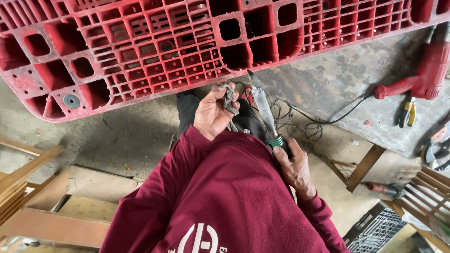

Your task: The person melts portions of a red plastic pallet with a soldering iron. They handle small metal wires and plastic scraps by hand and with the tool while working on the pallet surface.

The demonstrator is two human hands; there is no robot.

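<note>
Rough grey concrete [117, 136] spread beneath you, and a big red plastic pallet [154, 51] with a gridded underside filled the top of the view, its near edge just above your hands.

Your left hand [212, 115] was raised palm-up in front of your maroon sweatshirt [225, 197]. Its fingers [224, 91] were curled closed around a twisted grey strip of material [229, 98], pinching it between thumb and fingertips; the strip poked up above the fingers and a loose end hung down past the palm. That strip sat just below the pallet's edge, near it; you could not tell whether it touched.

Your right hand [294, 166] was lower and to the right, fingers [281, 154] wrapped shut around the green handle [277, 140] of a soldering-iron-like tool [263, 107]. Its long grey shaft slanted up and left from your grip, so the tip stood just beside the strip in your left hand and close under the pallet's rim. Thin black cords [309, 126] lay tangled on the floor behind the tool.

Well apart to the right, on the concrete, lay a red heat gun [424, 75] with its cable trailing towards you, and yellow-handled pliers [408, 112] just below it. Wooden frames [42, 197] stood at your left and right.
</note>
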